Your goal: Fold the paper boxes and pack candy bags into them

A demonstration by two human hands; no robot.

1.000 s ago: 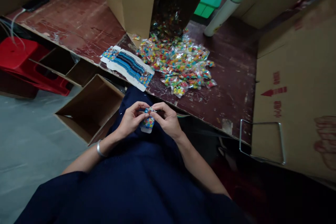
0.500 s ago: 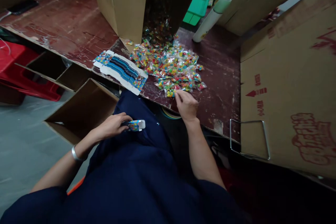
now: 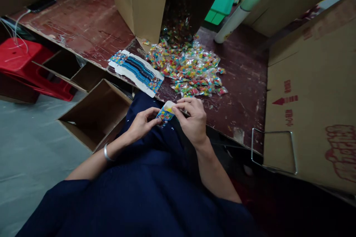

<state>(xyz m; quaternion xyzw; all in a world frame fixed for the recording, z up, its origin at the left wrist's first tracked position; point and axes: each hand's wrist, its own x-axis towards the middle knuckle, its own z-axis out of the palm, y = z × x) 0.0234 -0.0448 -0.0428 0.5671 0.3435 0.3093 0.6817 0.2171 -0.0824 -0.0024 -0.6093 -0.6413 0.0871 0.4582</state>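
Observation:
Between the thumb and fingers of my left hand (image 3: 146, 121) is a small blue printed box (image 3: 165, 115), tilted, with its white end flap up. My right hand (image 3: 192, 115) pinches at the box's mouth, where the yellow of a candy packet (image 3: 169, 109) shows; most of that packet is hidden by the box and fingers. Just beyond my hands, a heap of clear packets of colourful candy (image 3: 191, 64) lies on the dark red table (image 3: 239, 92). Left of the heap lies a stack of flattened blue printed boxes (image 3: 137, 72).
A large carton (image 3: 147, 3) spills packets onto the table. An open carton (image 3: 94, 118) stands below the table edge, near a red stool (image 3: 30, 63). At the right are a big carton (image 3: 311, 100) and a metal wire handle (image 3: 274, 152); a white roll (image 3: 236, 18) and green basket (image 3: 224, 2) stand behind.
My right hand has come back from the heap's near edge to the box with a candy packet. My left hand has raised the box from my lap toward it. The view has shifted slightly.

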